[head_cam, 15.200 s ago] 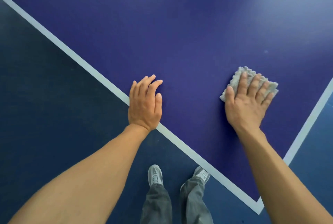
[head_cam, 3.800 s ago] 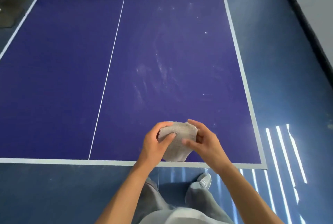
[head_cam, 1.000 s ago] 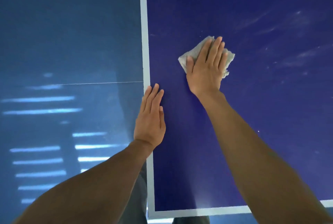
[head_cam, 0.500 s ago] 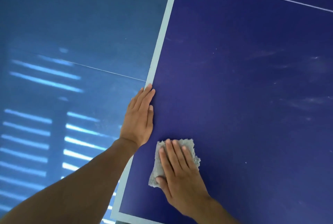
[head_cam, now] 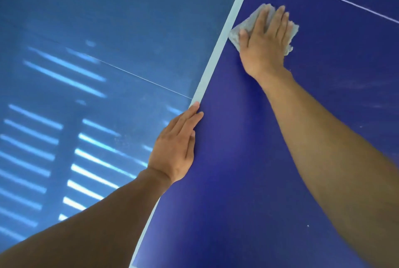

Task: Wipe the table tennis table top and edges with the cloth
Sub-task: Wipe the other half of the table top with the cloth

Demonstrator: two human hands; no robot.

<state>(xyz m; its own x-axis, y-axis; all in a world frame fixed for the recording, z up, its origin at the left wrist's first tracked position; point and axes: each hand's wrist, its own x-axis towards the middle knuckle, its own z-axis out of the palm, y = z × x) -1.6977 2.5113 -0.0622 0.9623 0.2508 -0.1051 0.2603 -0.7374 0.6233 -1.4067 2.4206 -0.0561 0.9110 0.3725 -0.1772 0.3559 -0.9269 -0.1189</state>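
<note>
Pressing soft, light cloth [head_cam: 241, 30] flat under right hand [head_cam: 264, 43] (fingers straight); left hand [head_cam: 174, 149] flat, holding nothing, bracing table [head_cam: 248, 159] edge.

The dark blue table top [head_cam: 237, 170] is bordered by a pale edge line [head_cam: 218, 56] running from 7 to 1 o'clock. A grey cloth [head_cam: 236, 32] is pressed flat at 1 o'clock under the right hand [head_cam: 265, 45], just beside that line. The left hand [head_cam: 174, 149] is laid flat on the edge near the middle.

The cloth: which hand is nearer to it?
Right. The right hand lies flat on the cloth, pressing it to the table top. The left hand rests apart from it, nearer the person, on the white edge stripe.
</note>
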